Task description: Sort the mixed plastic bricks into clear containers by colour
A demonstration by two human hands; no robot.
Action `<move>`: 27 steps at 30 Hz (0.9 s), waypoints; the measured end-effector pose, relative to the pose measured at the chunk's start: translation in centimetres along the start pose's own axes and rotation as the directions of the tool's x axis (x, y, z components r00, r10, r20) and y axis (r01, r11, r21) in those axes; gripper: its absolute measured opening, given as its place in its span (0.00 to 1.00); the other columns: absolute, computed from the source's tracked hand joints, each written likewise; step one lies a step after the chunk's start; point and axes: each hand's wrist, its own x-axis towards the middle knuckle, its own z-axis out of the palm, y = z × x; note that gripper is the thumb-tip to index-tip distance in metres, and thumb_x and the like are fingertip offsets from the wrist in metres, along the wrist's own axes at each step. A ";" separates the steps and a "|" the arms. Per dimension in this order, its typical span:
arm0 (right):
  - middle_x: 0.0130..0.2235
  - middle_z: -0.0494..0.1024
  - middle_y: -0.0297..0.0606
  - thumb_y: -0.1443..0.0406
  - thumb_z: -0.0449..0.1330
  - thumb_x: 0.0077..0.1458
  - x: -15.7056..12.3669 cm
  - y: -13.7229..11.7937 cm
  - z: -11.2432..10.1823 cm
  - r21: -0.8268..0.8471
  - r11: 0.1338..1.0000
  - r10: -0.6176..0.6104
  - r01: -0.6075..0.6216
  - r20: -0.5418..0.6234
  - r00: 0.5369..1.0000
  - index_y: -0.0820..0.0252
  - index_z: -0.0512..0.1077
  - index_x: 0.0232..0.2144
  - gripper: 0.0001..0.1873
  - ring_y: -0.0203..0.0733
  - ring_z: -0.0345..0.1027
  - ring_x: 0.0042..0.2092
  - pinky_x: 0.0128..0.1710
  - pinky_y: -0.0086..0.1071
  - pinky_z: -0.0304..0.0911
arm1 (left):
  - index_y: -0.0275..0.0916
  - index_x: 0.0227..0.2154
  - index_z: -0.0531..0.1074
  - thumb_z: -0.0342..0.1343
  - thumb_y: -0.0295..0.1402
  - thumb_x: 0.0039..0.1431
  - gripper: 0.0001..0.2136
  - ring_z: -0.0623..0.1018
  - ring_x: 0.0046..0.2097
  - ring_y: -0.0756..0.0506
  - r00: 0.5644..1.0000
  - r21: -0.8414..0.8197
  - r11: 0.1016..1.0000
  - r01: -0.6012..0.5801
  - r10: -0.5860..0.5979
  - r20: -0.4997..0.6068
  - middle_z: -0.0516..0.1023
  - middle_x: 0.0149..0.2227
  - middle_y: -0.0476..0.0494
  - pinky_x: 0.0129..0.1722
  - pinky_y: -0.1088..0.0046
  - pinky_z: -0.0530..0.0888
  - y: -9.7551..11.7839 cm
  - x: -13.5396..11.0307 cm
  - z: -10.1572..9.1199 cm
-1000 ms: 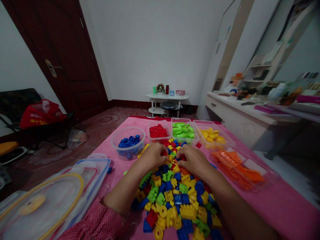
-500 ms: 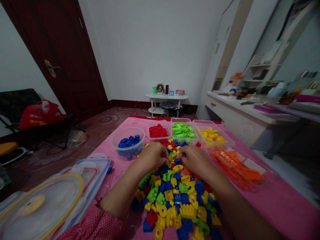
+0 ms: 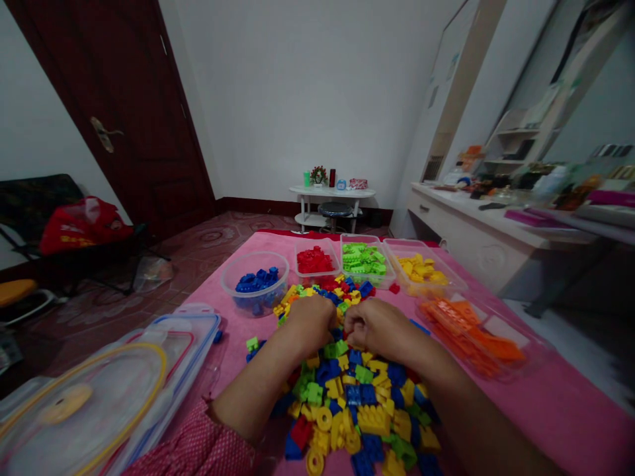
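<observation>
A wide pile of mixed toy building blocks (image 3: 347,396) in yellow, blue, green and red lies on the pink cloth (image 3: 496,423). Over its far part, my left hand (image 3: 312,320) is closed with fingers curled down toward the blocks. Close beside it on the right, my right hand (image 3: 380,327) is also closed, thumb and fingers bent together. Whatever the fingertips of either hand hold is hidden by the hands and the blocks around them.
Beyond the pile stand a round tub of blue blocks (image 3: 254,284) and boxes of red (image 3: 315,261), green (image 3: 364,259) and yellow blocks (image 3: 423,270). An orange-block box (image 3: 471,337) stands right. Clear lids (image 3: 114,396) lie stacked left.
Both hands have moved slightly nearer to me over the pile, and the right has shifted a little left. Blocks at the pile's far left now show past my left hand.
</observation>
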 end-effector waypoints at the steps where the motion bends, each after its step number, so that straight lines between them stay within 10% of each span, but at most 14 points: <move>1: 0.27 0.76 0.31 0.67 0.59 0.45 0.2 0.3 -0.2 0.004 1.000 0.028 -0.028 -0.037 0.999 0.55 0.75 0.28 0.06 0.35 0.66 0.29 0.25 0.26 0.49 | 0.38 0.28 0.78 0.56 0.29 0.44 0.08 0.78 0.37 0.39 1.000 0.013 1.000 0.012 -0.012 0.015 0.79 0.32 0.38 0.34 0.67 0.72 0.2 0.0 0.0; 8: 0.41 0.75 0.39 0.61 0.59 0.50 1.0 1.7 0.9 -0.108 0.978 0.141 -0.179 -0.292 0.946 0.55 0.73 0.41 0.14 0.44 0.69 0.42 0.35 0.31 0.55 | 0.39 0.32 0.78 0.58 0.29 0.43 0.10 0.78 0.39 0.38 1.000 0.008 1.000 -0.007 0.006 0.019 0.79 0.35 0.38 0.36 0.66 0.73 0.6 -0.1 -0.4; 18: 0.34 0.75 0.34 0.66 0.60 0.46 1.4 1.6 2.6 -0.108 0.979 0.137 -0.172 -0.271 0.953 0.56 0.71 0.30 0.06 0.39 0.68 0.37 0.29 0.28 0.49 | 0.37 0.32 0.77 0.52 0.21 0.45 0.13 0.78 0.43 0.34 0.998 0.067 0.998 0.000 -0.004 0.061 0.79 0.37 0.35 0.38 0.60 0.74 2.3 -0.6 -1.3; 27: 0.31 0.78 0.31 0.68 0.55 0.43 -0.3 0.8 -1.4 -0.110 0.986 0.102 -0.127 -0.209 0.973 0.49 0.75 0.33 0.14 0.39 0.69 0.33 0.28 0.29 0.49 | 0.44 0.36 0.78 0.54 0.25 0.42 0.16 0.78 0.38 0.41 0.992 -0.059 0.991 -0.117 0.120 0.033 0.80 0.35 0.43 0.35 0.70 0.73 -0.2 0.1 0.2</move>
